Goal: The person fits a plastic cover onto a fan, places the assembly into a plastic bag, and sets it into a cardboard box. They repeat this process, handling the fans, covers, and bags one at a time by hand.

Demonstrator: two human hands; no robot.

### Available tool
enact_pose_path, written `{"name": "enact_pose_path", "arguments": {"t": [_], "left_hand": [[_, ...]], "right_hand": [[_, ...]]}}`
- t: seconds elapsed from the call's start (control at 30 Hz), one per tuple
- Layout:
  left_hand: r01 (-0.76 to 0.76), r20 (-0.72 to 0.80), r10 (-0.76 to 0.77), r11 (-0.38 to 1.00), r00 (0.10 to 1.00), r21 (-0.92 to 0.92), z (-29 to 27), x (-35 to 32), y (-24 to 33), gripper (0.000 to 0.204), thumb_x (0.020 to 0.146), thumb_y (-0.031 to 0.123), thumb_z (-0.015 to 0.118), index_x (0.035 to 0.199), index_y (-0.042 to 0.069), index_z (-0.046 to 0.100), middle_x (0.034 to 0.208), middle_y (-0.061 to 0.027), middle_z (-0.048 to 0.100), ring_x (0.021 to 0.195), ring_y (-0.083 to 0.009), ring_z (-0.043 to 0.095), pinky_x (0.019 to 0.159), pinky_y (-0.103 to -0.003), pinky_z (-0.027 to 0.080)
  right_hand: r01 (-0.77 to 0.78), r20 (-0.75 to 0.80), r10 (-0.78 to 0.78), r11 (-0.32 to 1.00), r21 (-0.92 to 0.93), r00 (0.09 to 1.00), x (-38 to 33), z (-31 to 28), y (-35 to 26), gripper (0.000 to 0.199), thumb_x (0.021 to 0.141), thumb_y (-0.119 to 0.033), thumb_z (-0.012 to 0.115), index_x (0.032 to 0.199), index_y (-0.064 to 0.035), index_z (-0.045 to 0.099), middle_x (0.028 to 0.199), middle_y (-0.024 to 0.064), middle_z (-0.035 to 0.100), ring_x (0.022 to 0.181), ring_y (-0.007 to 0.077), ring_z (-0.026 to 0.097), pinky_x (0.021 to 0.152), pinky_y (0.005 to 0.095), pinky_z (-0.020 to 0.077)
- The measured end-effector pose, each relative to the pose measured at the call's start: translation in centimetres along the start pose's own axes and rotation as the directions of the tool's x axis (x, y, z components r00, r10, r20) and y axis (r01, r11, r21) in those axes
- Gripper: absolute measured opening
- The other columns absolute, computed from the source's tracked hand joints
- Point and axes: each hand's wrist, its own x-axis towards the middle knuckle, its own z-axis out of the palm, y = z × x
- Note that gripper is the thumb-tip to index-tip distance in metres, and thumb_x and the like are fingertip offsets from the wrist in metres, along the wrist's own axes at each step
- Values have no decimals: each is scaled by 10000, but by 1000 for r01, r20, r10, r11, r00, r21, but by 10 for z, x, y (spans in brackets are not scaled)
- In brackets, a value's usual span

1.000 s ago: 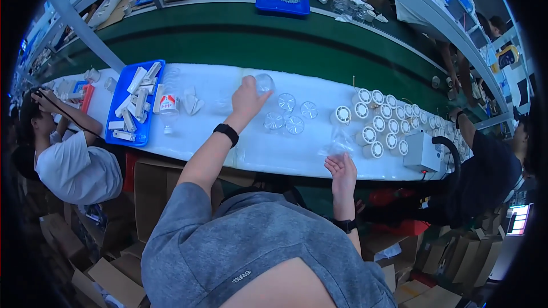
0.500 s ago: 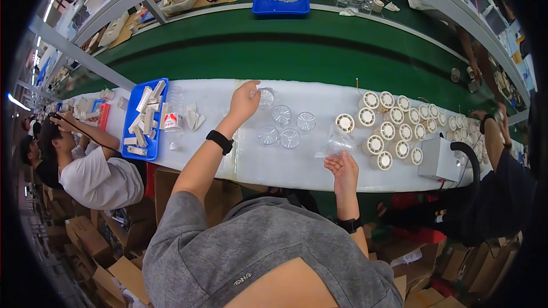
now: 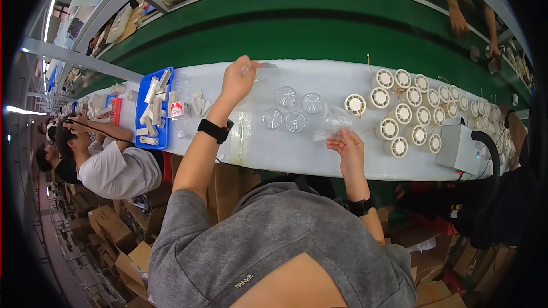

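Observation:
My left hand (image 3: pixel 238 80) is raised over the far side of the white table, fingers closed on a clear plastic cover (image 3: pixel 266 71), which is blurred and seen edge-on. Between my hands, several round clear plastic covers (image 3: pixel 295 121) with radial ribs lie flat in a loose cluster. My right hand (image 3: pixel 348 147) pinches the lower edge of a transparent plastic bag (image 3: pixel 337 120), just right of the covers. To the right of the bag stand many round white slotted units (image 3: pixel 355 104), some with thin wires.
A blue tray (image 3: pixel 164 137) of white parts sits left, beside a clear bottle (image 3: pixel 180 109) lying on its side. A grey box (image 3: pixel 455 147) with a black hose stands right. The green belt (image 3: pixel 319 28) runs beyond. A co-worker sits left; other people's hands (image 3: pixel 458 21) are far right.
My left hand has lifted one clear cover off the table and away from the cluster. My right hand keeps the bag, now closer to the covers. The whole view has shifted slightly.

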Motion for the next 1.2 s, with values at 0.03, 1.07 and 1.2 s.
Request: {"name": "enact_pose_path", "arguments": {"t": [0.03, 1.07, 1.2], "left_hand": [[96, 13, -96, 995, 995, -30, -4, 1, 0, 145, 758, 23, 489, 657, 43, 387, 768, -88, 590, 598, -82, 460, 543, -218, 376], [-278, -285, -534, 96, 796, -956, -9, -177, 9, 488, 806, 479, 309, 986, 48, 450, 793, -102, 504, 587, -223, 451, 513, -331, 389], [-425, -486, -603, 255, 633, -869, -16, -221, 12, 538, 809, 501, 271, 925, 20, 483, 774, -146, 528, 556, -265, 473, 471, -346, 396]], "right_hand": [[-16, 3, 16, 1000, -9, 1000, -1, 0, 0, 220, 830, -193, 481, 770, 16, 515, 696, 145, 583, 616, 187, 584, 567, 265, 486], [679, 715, 114, -444, -585, 690, 233, 261, -75, 782, 603, -381, 663, 1247, -139, 291, 1115, 174, 437, 970, 283, 465, 781, 376, 405], [578, 724, 126, -701, -419, 678, 302, 259, 23, 803, 597, -375, 665, 1263, -175, 264, 1215, 178, 337, 1139, 328, 300, 889, 439, 310]]}}
